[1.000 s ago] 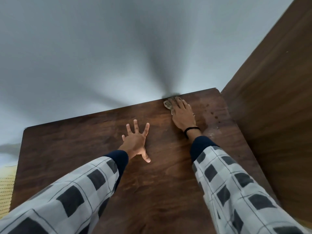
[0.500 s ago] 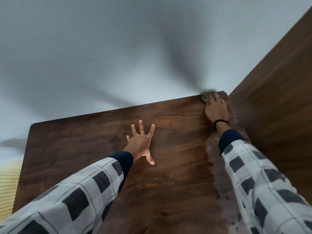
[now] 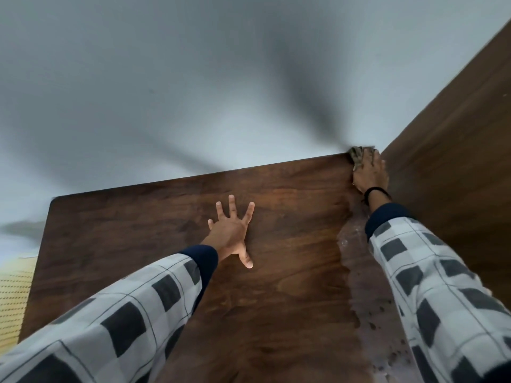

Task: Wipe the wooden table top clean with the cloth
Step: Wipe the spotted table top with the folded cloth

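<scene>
Pressing cloth under right hand, table far corner (seemingly flat-fingered).

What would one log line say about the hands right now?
right hand: presses cloth at far right corner | left hand: flat, spread on table top | smeared strip: along right edge

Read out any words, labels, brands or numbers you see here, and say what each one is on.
None can be read. The wooden table top, the cloth under the right hand, the checked sleeves, the black wristband, the wooden panel and the pale wall bear no lettering. The yellow surface at far left shows only rows of dots.
</scene>
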